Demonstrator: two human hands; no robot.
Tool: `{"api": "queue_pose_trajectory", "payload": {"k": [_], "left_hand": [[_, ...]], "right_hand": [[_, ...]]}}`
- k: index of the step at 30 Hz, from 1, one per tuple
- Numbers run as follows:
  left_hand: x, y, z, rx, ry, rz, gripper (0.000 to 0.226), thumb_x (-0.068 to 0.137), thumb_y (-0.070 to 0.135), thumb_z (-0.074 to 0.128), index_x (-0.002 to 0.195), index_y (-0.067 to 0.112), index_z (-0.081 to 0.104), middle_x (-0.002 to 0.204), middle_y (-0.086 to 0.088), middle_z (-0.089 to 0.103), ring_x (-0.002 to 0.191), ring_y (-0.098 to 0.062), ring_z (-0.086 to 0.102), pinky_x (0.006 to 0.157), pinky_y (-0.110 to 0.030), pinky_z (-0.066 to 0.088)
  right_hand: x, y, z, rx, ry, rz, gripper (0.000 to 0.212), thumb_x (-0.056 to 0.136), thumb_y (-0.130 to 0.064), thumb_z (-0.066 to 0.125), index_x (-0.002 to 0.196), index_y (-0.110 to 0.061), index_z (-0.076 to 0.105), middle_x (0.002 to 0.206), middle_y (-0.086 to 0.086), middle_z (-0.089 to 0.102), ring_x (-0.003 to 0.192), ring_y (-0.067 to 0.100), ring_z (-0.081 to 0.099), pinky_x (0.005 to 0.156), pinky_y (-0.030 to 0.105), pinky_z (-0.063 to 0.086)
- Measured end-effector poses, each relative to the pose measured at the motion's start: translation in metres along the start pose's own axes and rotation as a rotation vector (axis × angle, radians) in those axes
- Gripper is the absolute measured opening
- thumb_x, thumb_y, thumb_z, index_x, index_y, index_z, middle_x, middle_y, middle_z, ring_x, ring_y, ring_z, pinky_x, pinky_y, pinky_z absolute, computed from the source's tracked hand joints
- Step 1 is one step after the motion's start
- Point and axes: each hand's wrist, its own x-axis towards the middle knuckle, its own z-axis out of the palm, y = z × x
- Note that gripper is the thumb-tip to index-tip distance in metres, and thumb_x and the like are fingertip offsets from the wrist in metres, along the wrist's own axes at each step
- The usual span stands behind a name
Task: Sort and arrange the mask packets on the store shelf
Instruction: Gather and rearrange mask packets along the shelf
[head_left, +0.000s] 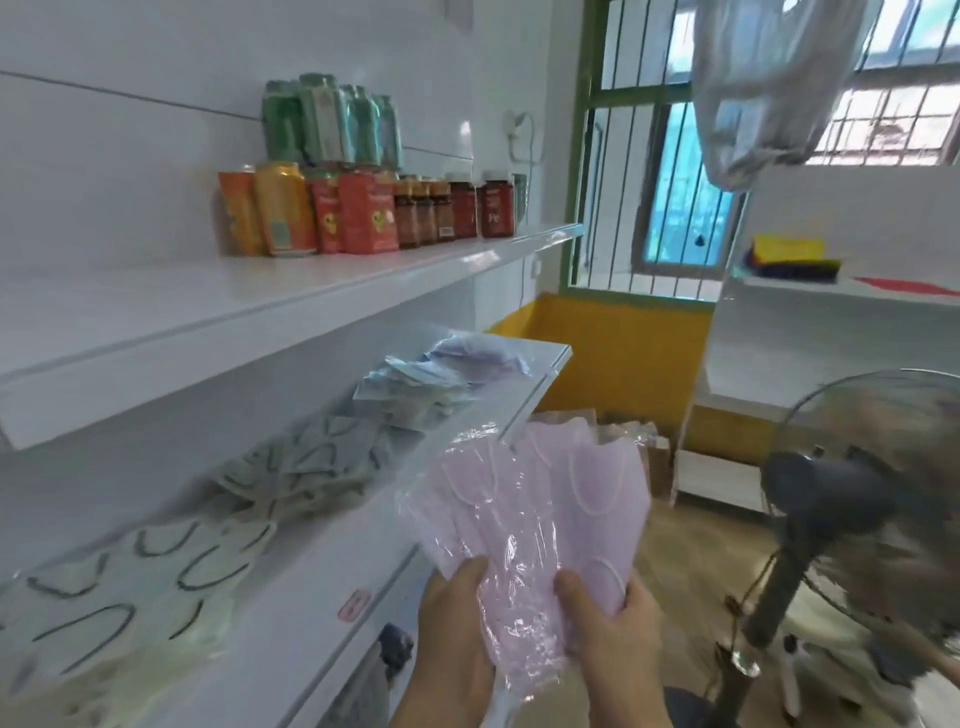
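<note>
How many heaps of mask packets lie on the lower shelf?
4, along the lower shelf: white black-looped nearest, grey next, blue, then lilac at the far end. Overlaps may hide others. Pink packets are in both hands.

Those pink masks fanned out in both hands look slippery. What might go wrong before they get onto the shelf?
1. The pink mask packets sit in glossy film, held only at their lower ends by the left hand and right hand; one could slide out and drop.
2. The fan stands close on the right; if running, it might flutter them.
3. The mask shelf already holds loose piles, so colours could get mixed.
</note>
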Motion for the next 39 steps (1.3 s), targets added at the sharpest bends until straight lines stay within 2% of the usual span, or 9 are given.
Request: {"api": "queue_pose_trajectory", "payload": {"k": [5, 10, 14, 17, 21, 24, 30, 34, 39], "left_hand": [[0.097, 0.011, 0.046, 0.124, -0.042, 0.099, 0.023, 0.096, 0.004, 0.06, 0.117, 0.01, 0.066, 0.101, -0.014, 0.077, 0.093, -0.034, 0.075, 0.087, -0.05, 0.058], [0.184, 0.01, 0.082, 0.16, -0.001, 0.05, 0.032, 0.086, 0.014, 0.072, 0.117, 0.006, 0.068, 0.105, -0.021, 0.075, 0.096, -0.043, 0.072, 0.092, -0.064, 0.053], [0.269, -0.001, 0.113, 0.147, 0.123, -0.006, 0.023, 0.088, -0.006, 0.059, 0.109, -0.013, 0.062, 0.085, -0.027, 0.068, 0.077, -0.039, 0.069, 0.069, -0.044, 0.059], [0.328, -0.007, 0.143, 0.212, 0.224, 0.027, 0.004, 0.087, -0.013, 0.062, 0.089, -0.01, 0.064, 0.066, -0.021, 0.069, 0.06, -0.03, 0.068, 0.049, -0.026, 0.052], [0.408, -0.006, 0.189, 0.22, 0.29, 0.074, 0.025, 0.08, -0.001, 0.075, 0.105, 0.004, 0.072, 0.091, -0.014, 0.077, 0.082, -0.031, 0.075, 0.074, -0.036, 0.057], [0.458, 0.012, 0.216, 0.205, 0.313, 0.118, 0.017, 0.081, 0.001, 0.074, 0.095, 0.006, 0.066, 0.094, -0.016, 0.076, 0.079, -0.029, 0.071, 0.068, -0.037, 0.057], [0.535, 0.083, 0.232, -0.084, 0.39, 0.174, 0.008, 0.093, 0.015, 0.056, 0.086, 0.014, 0.058, 0.079, -0.01, 0.06, 0.069, -0.025, 0.056, 0.065, -0.032, 0.046], [0.548, 0.107, 0.215, 0.301, 0.541, 0.26, 0.019, 0.091, 0.034, 0.056, 0.093, 0.016, 0.064, 0.096, -0.014, 0.065, 0.08, -0.029, 0.06, 0.07, -0.036, 0.047], [0.517, 0.104, 0.179, 1.008, 0.616, 0.351, 0.059, 0.081, 0.045, 0.052, 0.135, 0.022, 0.061, 0.137, 0.0, 0.062, 0.127, -0.019, 0.057, 0.107, -0.036, 0.042]], "right_hand": [[0.096, 0.0, 0.037, 0.042, 0.029, -0.02, 0.029, 0.07, -0.016, 0.088, 0.092, -0.012, 0.071, 0.075, 0.001, 0.076, 0.072, 0.029, 0.073, 0.067, 0.047, 0.062], [0.189, 0.007, 0.065, 0.039, 0.12, 0.009, 0.035, 0.046, -0.028, 0.077, 0.077, -0.014, 0.071, 0.057, -0.008, 0.07, 0.055, 0.015, 0.062, 0.051, 0.026, 0.049], [0.28, 0.027, 0.085, 0.045, 0.098, 0.014, 0.034, 0.048, -0.022, 0.082, 0.077, -0.007, 0.076, 0.052, -0.002, 0.066, 0.043, 0.007, 0.055, 0.06, 0.029, 0.048], [0.36, 0.04, 0.103, -0.037, -0.034, 0.028, 0.036, 0.058, -0.007, 0.092, 0.091, -0.003, 0.077, 0.067, 0.002, 0.073, 0.062, 0.017, 0.066, 0.06, 0.029, 0.049], [0.463, 0.052, 0.128, -0.107, -0.235, 0.034, 0.063, 0.042, -0.03, 0.083, 0.102, -0.011, 0.073, 0.087, 0.004, 0.077, 0.08, 0.019, 0.07, 0.065, 0.026, 0.055], [0.526, 0.042, 0.163, -0.147, -0.364, 0.039, 0.065, 0.043, -0.032, 0.082, 0.105, -0.013, 0.071, 0.088, 0.003, 0.076, 0.083, 0.023, 0.071, 0.068, 0.034, 0.054], [0.62, 0.006, 0.282, -0.178, -0.692, 0.153, 0.036, 0.082, -0.012, 0.076, 0.114, -0.013, 0.06, 0.104, 0.013, 0.069, 0.09, 0.031, 0.07, 0.058, 0.036, 0.062], [0.648, 0.005, 0.326, -0.339, -0.793, 0.181, 0.065, 0.089, -0.034, 0.074, 0.141, -0.009, 0.044, 0.121, 0.012, 0.061, 0.104, 0.032, 0.064, 0.059, 0.038, 0.062], [0.655, 0.011, 0.301, -0.697, -0.774, -0.237, 0.062, 0.099, -0.033, 0.059, 0.153, -0.016, 0.033, 0.144, 0.012, 0.054, 0.126, 0.03, 0.055, 0.096, 0.033, 0.044]]}}
